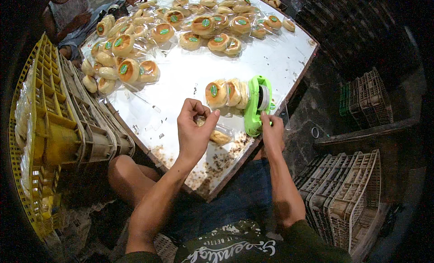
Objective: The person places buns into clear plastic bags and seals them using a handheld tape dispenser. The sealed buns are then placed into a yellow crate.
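My left hand is closed, thumb against curled fingers, on the gathered end of a clear plastic bag. In that bag a bread bun lies low over the table, partly hidden behind the hand. My right hand has its thumb and fingers pinched together at the right side of a bright green tape dispenser. Whatever sits between those fingertips is too small to make out. The dispenser stands on the table with a roll of tape in it. Against its left side rests a row of bagged buns, the nearest with a green label.
Many bagged buns are heaped across the far side of the white table. Yellow and grey crates stand along the left. Other crates are on the right. Another person sits at the far left.
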A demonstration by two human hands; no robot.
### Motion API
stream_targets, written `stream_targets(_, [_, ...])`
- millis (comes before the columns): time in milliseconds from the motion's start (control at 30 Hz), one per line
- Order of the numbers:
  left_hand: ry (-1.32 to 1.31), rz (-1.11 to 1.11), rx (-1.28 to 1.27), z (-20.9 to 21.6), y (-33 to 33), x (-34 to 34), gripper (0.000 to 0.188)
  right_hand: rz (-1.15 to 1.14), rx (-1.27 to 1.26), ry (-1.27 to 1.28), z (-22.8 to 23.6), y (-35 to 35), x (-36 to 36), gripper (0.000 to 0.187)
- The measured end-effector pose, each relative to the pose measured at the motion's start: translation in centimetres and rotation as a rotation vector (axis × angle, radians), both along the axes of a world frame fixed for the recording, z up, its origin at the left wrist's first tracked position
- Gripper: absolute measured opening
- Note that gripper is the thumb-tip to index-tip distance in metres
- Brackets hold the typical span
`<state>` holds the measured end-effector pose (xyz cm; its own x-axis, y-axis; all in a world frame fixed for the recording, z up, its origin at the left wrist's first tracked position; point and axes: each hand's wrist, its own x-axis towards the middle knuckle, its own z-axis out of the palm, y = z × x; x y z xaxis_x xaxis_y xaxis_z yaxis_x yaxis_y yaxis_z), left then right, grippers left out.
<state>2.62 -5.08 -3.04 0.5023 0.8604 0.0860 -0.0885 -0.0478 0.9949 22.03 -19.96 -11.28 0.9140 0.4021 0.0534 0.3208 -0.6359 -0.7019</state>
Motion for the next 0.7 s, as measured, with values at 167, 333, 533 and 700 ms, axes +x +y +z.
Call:
stream_targets(167, [0.004, 0.065, -0.028, -0.8, 0.6, -0.6, 0.024, 0.002, 0.169, -0.061, 1.3, 0.2, -1.2, 0.036])
stream_targets(333, [0.021, 0.170, -0.057, -1.4, 0.7, 0.6, 0.023, -0.096, 0.499, 0.714, -0.1, -1.3, -6.1, 0.024])
stream_targets(533, [0.022, 0.326, 0.031, -1.5, 0.4, 0.5, 0.021, 0.429, 0.573, 0.218, 7.1, 8.3, -12.7, 0.023])
stream_targets(700, [0.103, -0.007, 0.206, 0.9, 1.9, -1.2, 0.019, 0.451, 0.687, 1.272, 7.5, 7.4, -10.1, 0.039])
